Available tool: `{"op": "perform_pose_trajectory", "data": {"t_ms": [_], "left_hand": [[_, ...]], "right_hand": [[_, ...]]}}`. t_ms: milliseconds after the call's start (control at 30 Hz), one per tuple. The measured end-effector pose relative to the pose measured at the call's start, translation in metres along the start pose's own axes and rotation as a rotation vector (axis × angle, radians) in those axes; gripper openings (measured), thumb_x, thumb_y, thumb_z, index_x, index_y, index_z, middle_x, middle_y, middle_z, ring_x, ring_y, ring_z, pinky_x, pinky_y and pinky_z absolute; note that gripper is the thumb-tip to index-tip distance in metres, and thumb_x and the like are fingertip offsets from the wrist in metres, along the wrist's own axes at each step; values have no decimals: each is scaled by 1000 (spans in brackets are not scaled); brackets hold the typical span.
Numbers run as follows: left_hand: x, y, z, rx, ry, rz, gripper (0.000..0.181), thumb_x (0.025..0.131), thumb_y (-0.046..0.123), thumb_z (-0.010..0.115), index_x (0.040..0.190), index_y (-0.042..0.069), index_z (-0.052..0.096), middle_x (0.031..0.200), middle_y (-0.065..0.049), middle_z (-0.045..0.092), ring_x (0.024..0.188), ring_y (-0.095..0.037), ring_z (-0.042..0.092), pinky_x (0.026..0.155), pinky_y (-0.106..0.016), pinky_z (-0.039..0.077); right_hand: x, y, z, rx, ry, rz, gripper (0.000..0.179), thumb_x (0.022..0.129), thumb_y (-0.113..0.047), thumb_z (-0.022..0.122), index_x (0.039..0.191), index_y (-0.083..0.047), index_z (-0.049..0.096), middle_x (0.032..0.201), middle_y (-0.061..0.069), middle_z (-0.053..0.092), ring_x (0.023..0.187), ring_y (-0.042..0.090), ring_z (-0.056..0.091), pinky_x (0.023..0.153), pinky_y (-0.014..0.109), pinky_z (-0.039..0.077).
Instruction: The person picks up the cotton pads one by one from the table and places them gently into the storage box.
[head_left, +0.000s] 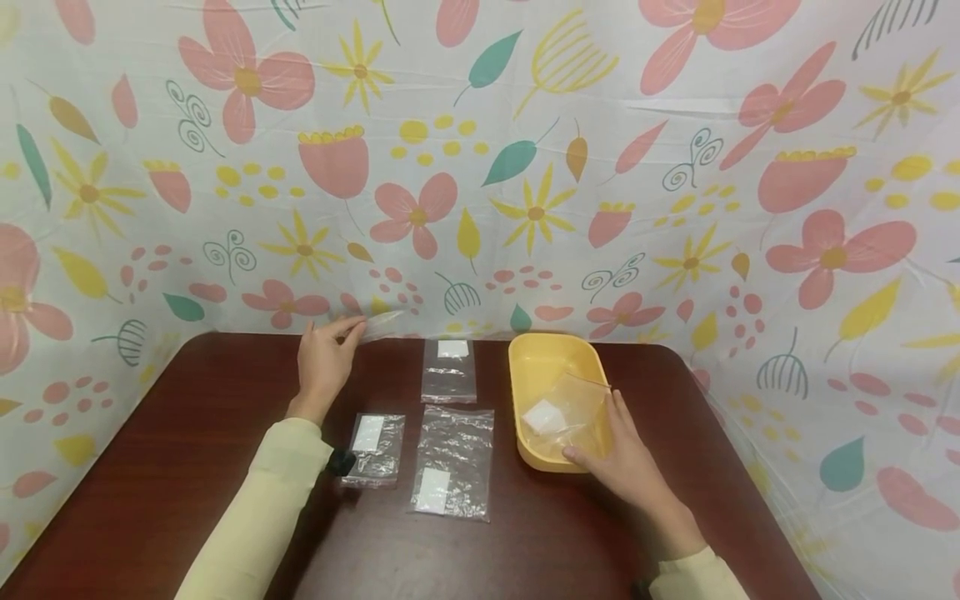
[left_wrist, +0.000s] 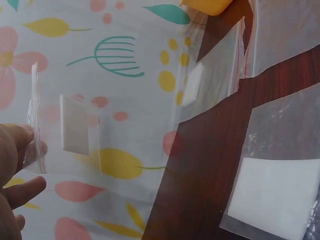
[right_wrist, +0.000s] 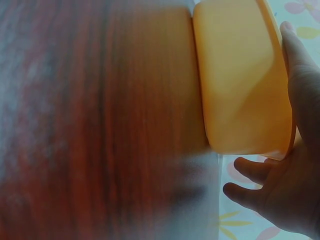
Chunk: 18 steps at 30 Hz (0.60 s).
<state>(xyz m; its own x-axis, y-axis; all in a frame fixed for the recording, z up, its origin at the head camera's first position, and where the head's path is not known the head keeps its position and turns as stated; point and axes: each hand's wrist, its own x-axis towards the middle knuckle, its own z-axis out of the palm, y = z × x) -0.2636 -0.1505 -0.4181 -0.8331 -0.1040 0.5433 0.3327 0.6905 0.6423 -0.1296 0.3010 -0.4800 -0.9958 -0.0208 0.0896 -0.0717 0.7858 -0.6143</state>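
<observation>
A dark table point(head_left: 427, 567) bears a yellow tray point(head_left: 534, 371). The person's left arm point(head_left: 258, 504) stretches to the far edge; the right hand point(head_left: 626, 458) reaches over the tray's right rim, digits spread wide. A transparent bag point(head_left: 573, 417) slants inside, three flat bags point(head_left: 456, 450) lie between the hands, and the left hand point(head_left: 326, 362) pinches a clear bag point(head_left: 384, 324).

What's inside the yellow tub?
A clear bag with a white patch lies in or just over the yellow tub, its edge beside the right hand. The tub's far end looks bare; anything under the white patch is hidden.
</observation>
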Motion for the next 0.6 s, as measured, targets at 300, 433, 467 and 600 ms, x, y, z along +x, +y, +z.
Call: {"op": "perform_pose_trajectory", "data": {"t_ms": [300, 433, 467, 600], "left_hand": [[0, 0, 3, 3, -15, -20, 23, 97, 24, 70, 113, 11, 79, 108, -12, 75, 116, -33, 65, 124, -42, 11], [-1, 1, 5, 2, -9, -14, 22, 96, 23, 71, 113, 12, 79, 104, -12, 75, 114, -33, 66, 124, -42, 12], [-1, 1, 6, -3, -8, -8, 21, 96, 22, 71, 112, 11, 79, 104, -12, 75, 111, -33, 68, 124, -43, 12], [-1, 5, 9, -15, -3, 10, 21, 96, 22, 72, 112, 10, 79, 106, -11, 75, 94, -31, 73, 124, -46, 13]], "right_hand": [[0, 0, 0, -3, 4, 0, 123, 81, -61, 77, 162, -6, 2, 168, 17, -2, 149, 46, 13, 112, 69, 26], [0, 0, 0, -7, 7, -3, 123, 81, -61, 77, 162, -6, 2, 168, 14, -4, 149, 46, 13, 112, 69, 26], [0, 0, 0, -7, 8, -4, 122, 81, -61, 77, 162, -6, 2, 168, 14, -4, 149, 46, 13, 112, 69, 26], [0, -1, 0, -5, 11, -10, 122, 81, -59, 77, 161, -5, 4, 168, 15, -3, 149, 46, 14, 111, 69, 27]]}}
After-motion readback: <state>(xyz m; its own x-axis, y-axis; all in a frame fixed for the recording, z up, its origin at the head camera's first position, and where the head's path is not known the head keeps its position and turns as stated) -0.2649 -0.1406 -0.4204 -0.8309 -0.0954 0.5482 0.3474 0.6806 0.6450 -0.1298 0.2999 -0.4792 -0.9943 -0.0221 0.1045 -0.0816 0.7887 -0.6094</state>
